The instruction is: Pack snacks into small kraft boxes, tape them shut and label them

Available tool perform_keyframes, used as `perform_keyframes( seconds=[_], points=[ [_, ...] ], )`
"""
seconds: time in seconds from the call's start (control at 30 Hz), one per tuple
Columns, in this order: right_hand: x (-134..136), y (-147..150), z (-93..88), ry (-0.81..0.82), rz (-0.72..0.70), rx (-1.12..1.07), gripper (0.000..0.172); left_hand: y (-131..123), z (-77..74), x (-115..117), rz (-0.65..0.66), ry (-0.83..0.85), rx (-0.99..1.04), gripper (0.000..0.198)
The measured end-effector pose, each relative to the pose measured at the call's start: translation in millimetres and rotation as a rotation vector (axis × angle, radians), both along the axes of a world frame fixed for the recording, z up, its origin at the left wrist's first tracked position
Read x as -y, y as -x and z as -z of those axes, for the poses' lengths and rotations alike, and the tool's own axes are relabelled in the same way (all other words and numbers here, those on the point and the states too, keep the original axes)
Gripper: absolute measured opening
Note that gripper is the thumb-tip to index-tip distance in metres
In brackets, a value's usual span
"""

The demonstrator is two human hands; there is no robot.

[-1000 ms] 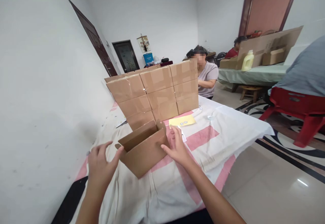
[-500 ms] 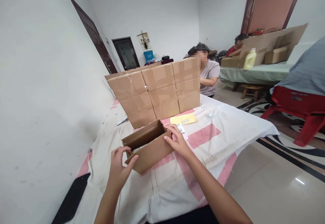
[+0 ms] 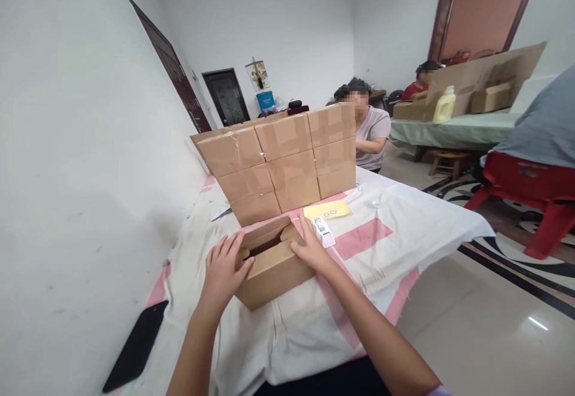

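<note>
A small brown cardboard box (image 3: 276, 277) sits on the cloth-covered table in front of me, its top partly uncovered. Its short end flaps are folded inward, and the front flap lies bent over part of the opening. The inside is dark, so its contents cannot be made out. My left hand (image 3: 224, 265) grips the left end, fingers over the side and thumb on the top front edge. At the right end, my right hand (image 3: 309, 247) holds the box, its thumb on the top and its fingers along the far side.
A wall of taped cardboard boxes (image 3: 290, 171) stands behind. Right of the box lie a small white device (image 3: 324, 233) and a yellow paper (image 3: 327, 209). A black phone-like slab (image 3: 137, 345) lies left. A person (image 3: 372, 132) sits beyond; a red chair (image 3: 530, 186) stands right.
The end flaps have been folded inward and the front flap bent over the top. My left hand has moved up and right onto the box's end; the right hand has shifted slightly.
</note>
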State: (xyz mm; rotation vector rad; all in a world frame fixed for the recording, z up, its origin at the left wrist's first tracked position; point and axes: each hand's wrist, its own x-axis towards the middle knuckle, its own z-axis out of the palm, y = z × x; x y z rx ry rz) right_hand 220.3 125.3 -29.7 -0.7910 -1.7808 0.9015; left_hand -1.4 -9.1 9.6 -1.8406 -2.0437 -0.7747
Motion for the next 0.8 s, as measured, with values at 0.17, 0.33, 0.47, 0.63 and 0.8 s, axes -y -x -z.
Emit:
perform_keyframes(
  seconds=[0.17,0.33,0.47,0.63,0.8],
  points=[
    [-36,-53,0.3,0.126,0.223,-0.119,0.043,-13,13.9,13,0.069,0.155,-0.059,0.06],
    [-73,-110,25.1,0.426,0.256,-0.005,0.015,-39,7.3,11,-0.045,0.259,-0.216,0.072],
    [-85,-107,33.2,0.656,0.103,0.143,0.023,-48,-4.2,-2,-0.124,0.328,-0.17,0.061],
    [-97,-90,19.7,0.794,0.03,0.282,0.034,-42,-2.8,-19,-0.187,0.331,-0.088,0.056],
    [-106,-82,-0.1,0.878,-0.004,0.43,0.037,-23,-2.1,-31,-0.078,0.308,-0.066,0.054]
  ],
)
